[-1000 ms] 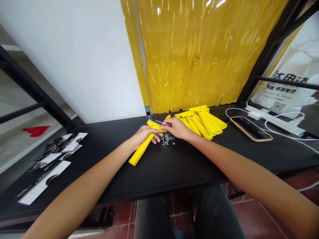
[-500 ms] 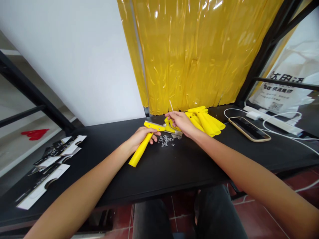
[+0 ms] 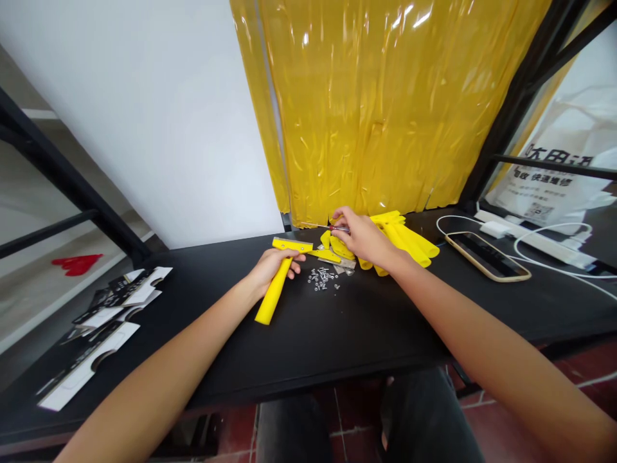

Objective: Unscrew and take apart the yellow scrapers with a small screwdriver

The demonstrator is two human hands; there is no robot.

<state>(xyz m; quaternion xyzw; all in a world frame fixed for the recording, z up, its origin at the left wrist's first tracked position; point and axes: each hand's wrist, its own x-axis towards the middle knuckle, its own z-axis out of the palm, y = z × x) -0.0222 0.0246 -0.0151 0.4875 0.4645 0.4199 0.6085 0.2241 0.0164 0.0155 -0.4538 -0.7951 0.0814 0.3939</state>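
My left hand (image 3: 274,270) is closed around a yellow scraper (image 3: 272,297), whose T-shaped head with a metal edge and two screws points away from me. My right hand (image 3: 359,235) grips a screwdriver (image 3: 336,228) with a dark reddish handle; its thin shaft points left, above and apart from the scraper head. On the black table between the hands lies a scatter of small screws and nuts (image 3: 321,279). Flat metal blades (image 3: 346,265) and yellow head pieces (image 3: 329,256) rest just beyond them. Several yellow handles (image 3: 409,241) are piled behind my right wrist.
Black-and-white cardboard sleeves (image 3: 94,363) lie at the table's left. A phone (image 3: 486,256), white cables and a power strip (image 3: 540,241) are at the right. A yellow plastic curtain (image 3: 385,116) and a white panel (image 3: 193,128) stand behind the table.
The screwdriver has swung from upright to nearly level, its shaft now pointing left. My right hand has lifted slightly. The scraper stays in my left hand, its head turned a little.
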